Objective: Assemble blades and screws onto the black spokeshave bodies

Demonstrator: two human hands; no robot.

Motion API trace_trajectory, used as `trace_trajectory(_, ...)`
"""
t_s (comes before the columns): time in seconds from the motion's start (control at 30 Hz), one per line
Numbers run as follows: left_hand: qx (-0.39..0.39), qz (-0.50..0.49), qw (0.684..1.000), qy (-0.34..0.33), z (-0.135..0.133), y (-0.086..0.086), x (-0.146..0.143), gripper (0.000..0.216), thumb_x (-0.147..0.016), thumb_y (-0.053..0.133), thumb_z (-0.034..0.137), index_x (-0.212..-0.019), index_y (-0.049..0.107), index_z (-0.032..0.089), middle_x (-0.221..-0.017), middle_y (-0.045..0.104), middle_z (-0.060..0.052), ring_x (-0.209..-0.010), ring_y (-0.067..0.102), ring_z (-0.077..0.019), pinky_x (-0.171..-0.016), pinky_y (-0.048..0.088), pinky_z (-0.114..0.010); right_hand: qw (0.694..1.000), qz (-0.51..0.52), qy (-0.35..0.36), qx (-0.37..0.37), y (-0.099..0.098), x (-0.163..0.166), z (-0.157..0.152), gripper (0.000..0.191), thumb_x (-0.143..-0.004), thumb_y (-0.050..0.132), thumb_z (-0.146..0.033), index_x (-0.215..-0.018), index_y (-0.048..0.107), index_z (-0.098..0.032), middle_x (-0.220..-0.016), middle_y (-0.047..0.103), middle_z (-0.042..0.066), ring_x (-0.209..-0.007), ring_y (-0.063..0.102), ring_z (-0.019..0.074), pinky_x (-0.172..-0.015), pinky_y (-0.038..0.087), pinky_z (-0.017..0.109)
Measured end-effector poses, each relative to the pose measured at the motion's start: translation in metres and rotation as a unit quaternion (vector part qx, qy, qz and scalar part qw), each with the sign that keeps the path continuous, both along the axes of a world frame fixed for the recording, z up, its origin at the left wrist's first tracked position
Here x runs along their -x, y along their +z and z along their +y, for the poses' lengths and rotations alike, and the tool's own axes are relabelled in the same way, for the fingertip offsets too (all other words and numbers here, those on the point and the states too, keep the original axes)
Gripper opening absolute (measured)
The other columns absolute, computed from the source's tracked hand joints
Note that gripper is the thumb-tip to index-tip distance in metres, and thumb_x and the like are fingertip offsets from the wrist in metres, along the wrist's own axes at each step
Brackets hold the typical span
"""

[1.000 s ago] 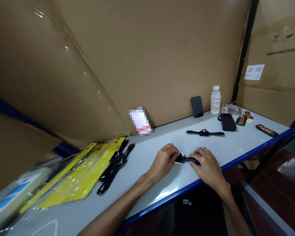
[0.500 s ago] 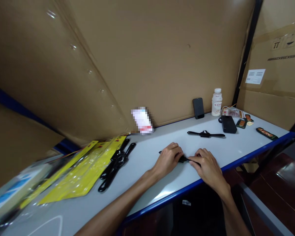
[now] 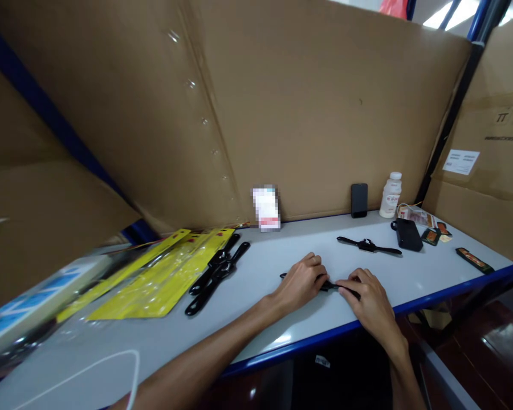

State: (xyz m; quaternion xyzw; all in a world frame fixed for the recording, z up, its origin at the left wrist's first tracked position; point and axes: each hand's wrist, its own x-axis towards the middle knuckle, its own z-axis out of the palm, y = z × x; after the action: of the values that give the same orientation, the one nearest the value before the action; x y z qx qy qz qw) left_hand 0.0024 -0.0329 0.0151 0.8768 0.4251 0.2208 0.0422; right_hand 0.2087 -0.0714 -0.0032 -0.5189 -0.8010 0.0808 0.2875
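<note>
Both my hands rest on a black two-handled tool (image 3: pixel 330 285) lying on the grey-white bench (image 3: pixel 256 319) near its front edge. My left hand (image 3: pixel 301 281) covers the tool's left handle, fingers curled over it; only the handle tip pokes out at the left. My right hand (image 3: pixel 367 296) grips the right handle with closed fingers. A second tool of the same kind (image 3: pixel 367 245) lies free farther back on the bench.
A pile of the same black tools (image 3: pixel 218 272) lies beside yellow packaging cards (image 3: pixel 162 273) at the left. A phone (image 3: pixel 359 200), a white bottle (image 3: pixel 390 195), a black pouch (image 3: pixel 407 234) and small packets (image 3: pixel 470 257) sit at the back right. Cardboard walls enclose the bench.
The view tilted up and shifted left. My left hand slid over the tool's middle, hiding the white part seen a second ago. Both hands stay on the tool.
</note>
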Motion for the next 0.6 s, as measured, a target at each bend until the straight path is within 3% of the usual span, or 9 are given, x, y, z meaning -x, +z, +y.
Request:
trace_trajectory(0.3,0.012,-0.007,1.0,-0.025,-0.0004,0.0018,0.0044,0.031,-0.097,0.047,0.009,-0.079,0.07,0.017,-0.081,0.061,-0.006,-0.084,0.058,-0.0196,-0.075,0.046,-0.031,1.0,-0.009,-0.001,-0.015,-0.0009,-0.0012,0.0031,0.023,-0.095,0.06,-0.025,-0.11,0.077,-0.032,-0.096,0.064,0.006,-0.095,0.058,0.0229,-0.089,0.049,0.039)
trace_trajectory(0.6,0.026,-0.001,1.0,-0.012,0.0064,0.0063,0.0055,0.018,-0.092,0.057,0.009,-0.083,0.07,0.018,-0.089,0.066,-0.005,-0.087,0.063,-0.019,-0.077,0.047,-0.028,1.0,0.007,-0.008,-0.006,0.0004,-0.0006,0.0039,0.023,-0.094,0.061,-0.026,-0.111,0.077,-0.031,-0.097,0.065,0.006,-0.096,0.059,0.0224,-0.091,0.049,0.038)
